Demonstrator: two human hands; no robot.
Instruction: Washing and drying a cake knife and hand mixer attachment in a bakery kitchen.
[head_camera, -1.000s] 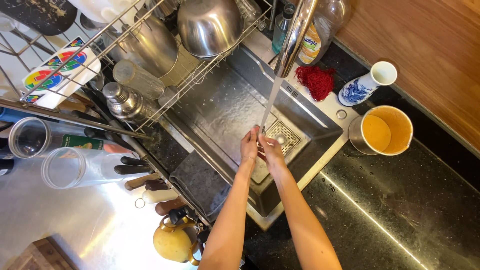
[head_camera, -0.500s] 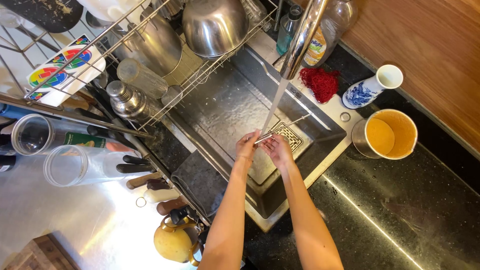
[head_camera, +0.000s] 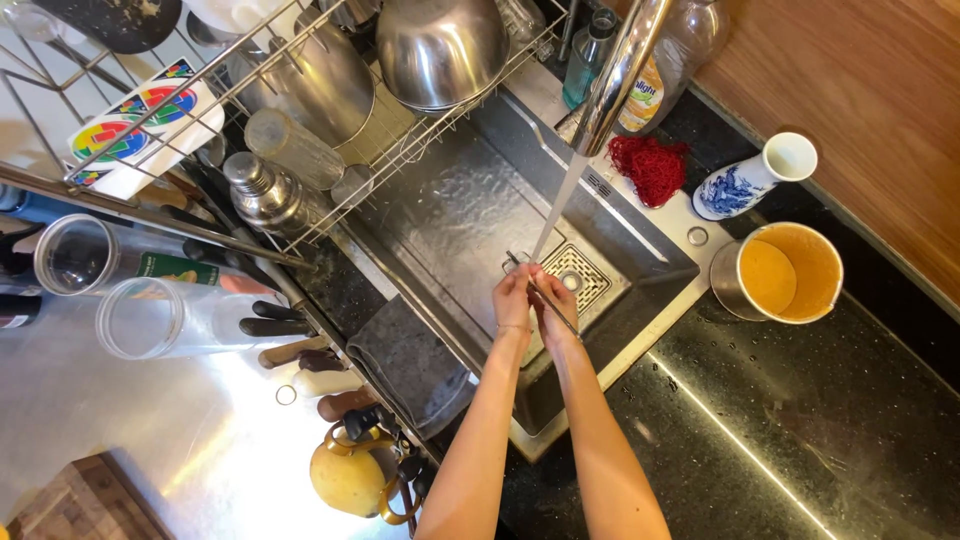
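My left hand (head_camera: 513, 295) and my right hand (head_camera: 556, 308) are pressed together over the steel sink (head_camera: 440, 215). Both sit under the water stream (head_camera: 556, 205) falling from the tall metal faucet (head_camera: 625, 70). Between the fingers lies a thin metal utensil (head_camera: 568, 322); one end pokes out by the stream and the other slants toward my right wrist. Both hands grip it. The square drain strainer (head_camera: 585, 275) is just beyond my right hand.
A wire dish rack (head_camera: 330, 215) with steel bowls and pots hangs over the sink's left side. A red scrubber (head_camera: 650, 168), a blue-and-white vase (head_camera: 745, 182) and a metal cup of orange liquid (head_camera: 785, 272) stand right. Grey cloth (head_camera: 405, 360), knife handles and clear containers (head_camera: 150, 318) lie left.
The utensil has turned: half a second ago it pointed out toward the strainer, now it slants back along my right hand. Both hands stay under the stream.
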